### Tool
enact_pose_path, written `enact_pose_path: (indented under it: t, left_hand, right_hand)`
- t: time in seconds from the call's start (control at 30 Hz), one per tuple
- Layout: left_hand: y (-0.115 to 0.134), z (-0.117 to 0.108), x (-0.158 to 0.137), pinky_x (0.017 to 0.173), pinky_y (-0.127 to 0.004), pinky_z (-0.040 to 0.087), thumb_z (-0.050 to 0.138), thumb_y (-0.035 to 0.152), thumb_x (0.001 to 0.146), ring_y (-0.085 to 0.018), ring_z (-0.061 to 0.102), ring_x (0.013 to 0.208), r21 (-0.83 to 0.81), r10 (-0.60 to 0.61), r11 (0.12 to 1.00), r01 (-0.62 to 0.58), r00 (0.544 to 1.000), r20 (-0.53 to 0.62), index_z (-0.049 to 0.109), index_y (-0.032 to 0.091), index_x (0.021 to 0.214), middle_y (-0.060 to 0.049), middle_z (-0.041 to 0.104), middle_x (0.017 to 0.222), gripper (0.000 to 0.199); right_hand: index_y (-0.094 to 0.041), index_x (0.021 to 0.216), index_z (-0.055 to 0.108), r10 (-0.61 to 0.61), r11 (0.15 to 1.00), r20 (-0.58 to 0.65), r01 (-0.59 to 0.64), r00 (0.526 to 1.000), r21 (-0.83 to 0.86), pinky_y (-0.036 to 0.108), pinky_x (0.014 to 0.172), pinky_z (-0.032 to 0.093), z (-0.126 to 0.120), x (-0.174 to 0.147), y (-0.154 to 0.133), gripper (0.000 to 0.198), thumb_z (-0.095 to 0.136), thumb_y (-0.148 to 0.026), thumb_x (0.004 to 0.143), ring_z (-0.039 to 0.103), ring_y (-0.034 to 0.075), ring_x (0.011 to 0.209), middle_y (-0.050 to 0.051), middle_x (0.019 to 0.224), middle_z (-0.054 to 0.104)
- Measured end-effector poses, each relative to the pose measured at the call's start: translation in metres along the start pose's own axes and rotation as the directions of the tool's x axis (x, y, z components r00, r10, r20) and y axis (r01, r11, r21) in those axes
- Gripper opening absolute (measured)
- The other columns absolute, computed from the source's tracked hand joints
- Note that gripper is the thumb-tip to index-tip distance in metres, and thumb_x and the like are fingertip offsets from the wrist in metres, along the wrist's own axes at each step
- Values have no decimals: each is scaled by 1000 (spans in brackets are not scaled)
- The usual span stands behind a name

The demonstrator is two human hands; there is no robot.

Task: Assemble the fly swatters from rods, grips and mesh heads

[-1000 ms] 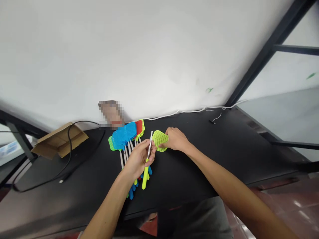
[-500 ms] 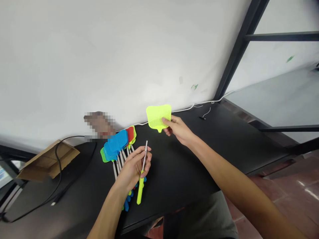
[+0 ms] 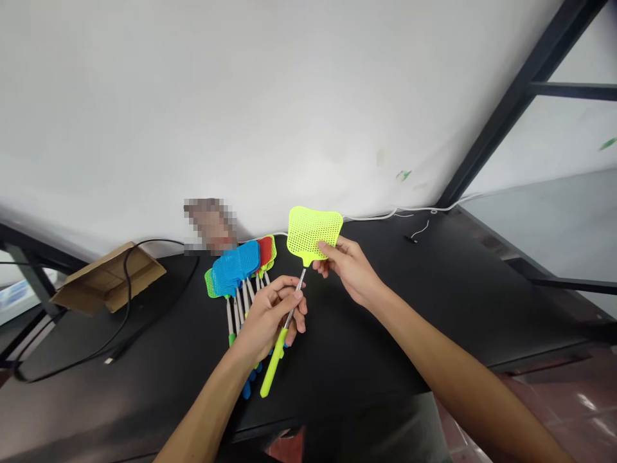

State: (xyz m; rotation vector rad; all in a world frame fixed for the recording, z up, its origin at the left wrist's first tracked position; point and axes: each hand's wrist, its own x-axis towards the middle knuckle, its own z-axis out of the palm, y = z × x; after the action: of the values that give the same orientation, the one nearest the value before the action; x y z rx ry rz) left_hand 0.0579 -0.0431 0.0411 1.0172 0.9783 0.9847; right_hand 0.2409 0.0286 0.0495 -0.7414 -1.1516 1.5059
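My left hand [image 3: 277,315] is closed around the metal rod of a fly swatter handle [image 3: 274,368], whose lower grip is yellow-green. In my right hand [image 3: 349,267] is a yellow-green perforated fly swatter head [image 3: 313,233], pinched at its lower right corner. The tip of the rod meets the short neck under the head; how deep it sits inside I cannot tell. Left of my left hand, a pile of fly swatters [image 3: 236,265] with blue, green, yellow and red heads lies on the black table, their grips partly hidden behind my hand and forearm.
On the left of the table [image 3: 434,308] lies an open cardboard box [image 3: 110,280], with a black cable [image 3: 129,289] looping over it. A white cable [image 3: 376,217] runs along the wall. A small black piece [image 3: 411,238] lies at the back right. A dark metal frame [image 3: 511,109] rises on the right.
The rod and the swatter head, apart before, now meet at the neck. My left hand has moved up and right with the handle, and the view has shifted slightly.
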Motion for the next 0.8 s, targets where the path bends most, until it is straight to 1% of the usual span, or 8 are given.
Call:
enact_pose_path:
  t: [0.23, 0.37, 0.6, 0.8]
  left_hand:
    - [1, 0, -1, 29, -16, 41, 72, 37, 91, -11, 59, 47, -31, 16, 999, -16, 1000, -14, 56, 19, 107, 2, 63, 71, 29]
    - [1, 0, -1, 30, -16, 41, 72, 37, 92, -12, 60, 47, -26, 12, 1000, -12, 1000, -5, 56, 19, 108, 2, 63, 72, 28]
    - [0, -1, 0, 30, -16, 42, 70, 36, 93, -11, 61, 48, -30, 26, 999, -26, 1000, 18, 56, 19, 108, 2, 64, 72, 26]
    - [-4, -2, 0, 30, -15, 39, 70, 38, 93, -13, 65, 49, -69, 37, 997, -33, 998, 52, 55, 19, 108, 1, 65, 74, 28]
  right_hand:
    - [-19, 87, 67, 25, 1000, 3, -25, 1000, 11, 28, 56, 44, 2, -2, 4, 29, 74, -47, 88, 59, 14, 62, 2, 70, 68]
    - [-19, 91, 69, 15, 999, -39, -13, 999, 37, 27, 55, 43, 4, -2, 6, 29, 75, -47, 88, 60, 14, 62, 2, 72, 69]
    - [-18, 89, 68, 24, 1000, -28, -24, 999, 18, 27, 56, 43, 2, -2, 9, 27, 75, -45, 88, 59, 14, 61, 2, 71, 70]
    - [-18, 91, 69, 28, 999, -57, -29, 998, -22, 28, 56, 43, 2, -5, 10, 25, 77, -42, 86, 60, 14, 62, 3, 73, 70]
